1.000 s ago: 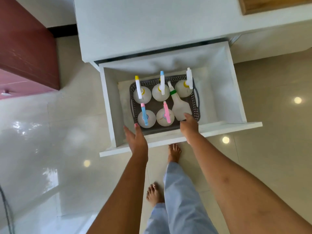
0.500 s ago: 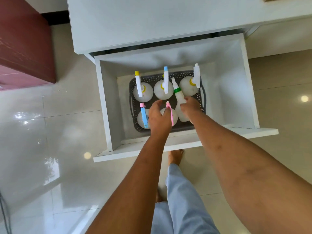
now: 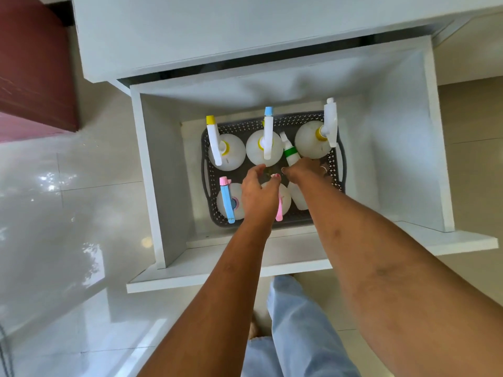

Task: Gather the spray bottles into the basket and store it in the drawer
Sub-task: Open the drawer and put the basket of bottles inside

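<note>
A white drawer (image 3: 272,265) stands pulled open with a grey perforated basket (image 3: 206,170) inside. Several white spray bottles stand in the basket: a yellow-tipped one (image 3: 228,156), a blue-tipped one (image 3: 261,151) and a white-triggered one (image 3: 310,140) at the back, and a blue-triggered one (image 3: 227,200) and a pink-triggered one (image 3: 279,213) in front. A slim green-collared bottle (image 3: 290,152) leans tilted at the front right. My right hand (image 3: 304,170) grips its body. My left hand (image 3: 258,191) hovers over the pink-triggered bottle with fingers loosely curved, holding nothing.
The white cabinet top (image 3: 217,31) overhangs the drawer's back. A dark red cabinet (image 3: 32,63) stands at the left. Glossy tile floor (image 3: 68,213) surrounds the drawer. My legs in light blue trousers (image 3: 294,322) are just in front of the drawer face.
Both hands have moved from the drawer's front edge into the basket. My right hand has taken hold of the green-collared bottle, and my left hand has come over the pink-triggered one.
</note>
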